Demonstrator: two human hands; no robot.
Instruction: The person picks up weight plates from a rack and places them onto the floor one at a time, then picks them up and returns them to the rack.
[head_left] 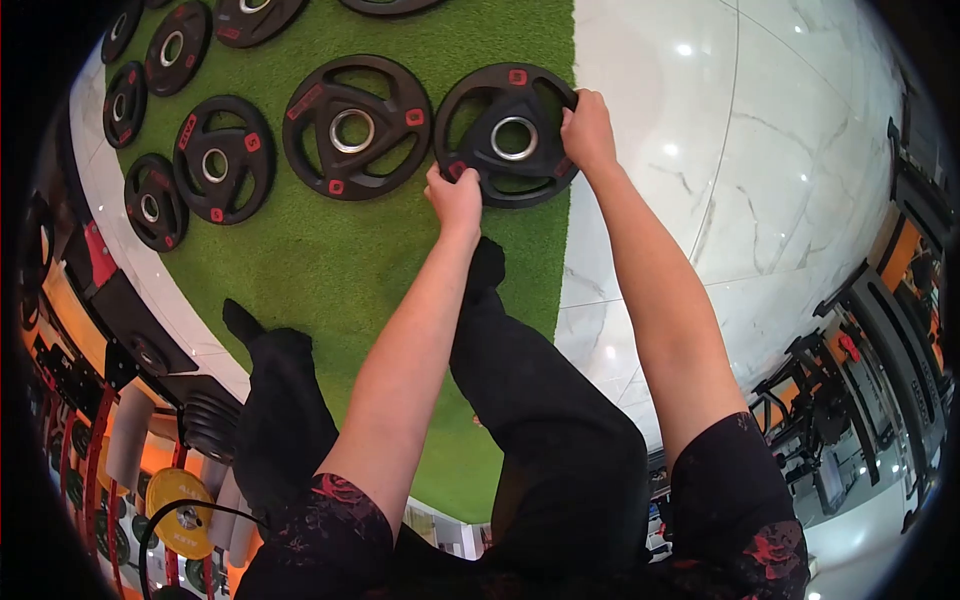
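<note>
Head view looks straight down my arms: my left hand (455, 197) grips the near-left rim of the black weight plate (508, 133), fingers curled shut around its edge, while my right hand (587, 130) clamps the right rim. Both hands are equally close, on opposite sides of its steel hub. The plate lies flat at the green turf's (330, 260) right edge, beside the marble floor (760, 150), with a second plate (357, 127) just left.

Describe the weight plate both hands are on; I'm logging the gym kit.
The weight plate is a round black disc, rubber-like, with a metal centre ring, three grip cut-outs and small red labels. It lies flat at the right edge of the green turf, beside a similar plate. The left hand grips its lower-left rim, the right hand its right rim.
</note>
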